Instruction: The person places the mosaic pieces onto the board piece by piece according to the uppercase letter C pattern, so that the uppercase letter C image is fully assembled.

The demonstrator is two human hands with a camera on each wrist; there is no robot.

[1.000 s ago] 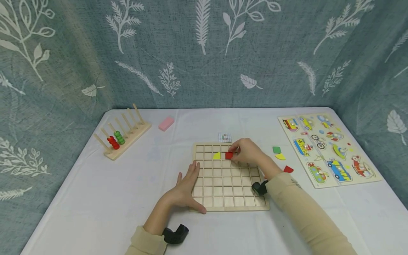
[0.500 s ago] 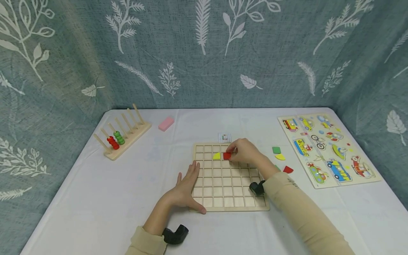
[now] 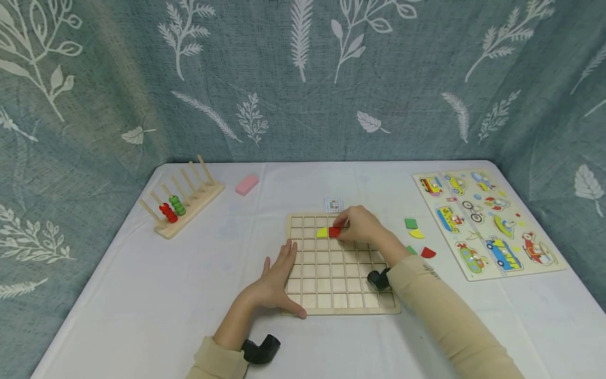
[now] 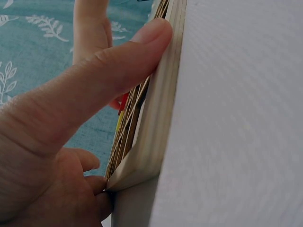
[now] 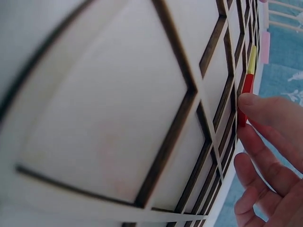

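A wooden grid board (image 3: 324, 270) lies on the white table in front of me. My left hand (image 3: 272, 284) rests along its left edge, fingers spread, the thumb on the near edge; in the left wrist view the thumb (image 4: 94, 85) lies over the rim. With thumb and fingertips my right hand (image 3: 362, 225) pinches a red square tile (image 3: 334, 232) in the second row from the far side. Right beside it on the left sits a yellow quarter-round tile (image 3: 322, 232). The right wrist view shows the red tile (image 5: 246, 90) edge-on, next to the yellow one.
Loose green (image 3: 411, 223), yellow (image 3: 416, 233) and red pieces (image 3: 428, 252) lie right of the board. A small pattern card (image 3: 333, 205) is behind it. Farther out are a picture puzzle (image 3: 466, 237), a pink block (image 3: 247, 185) and a bead-peg stand (image 3: 189, 213).
My right hand has slid the red tile a short way left, up against the yellow tile. The left hand has stayed in place.
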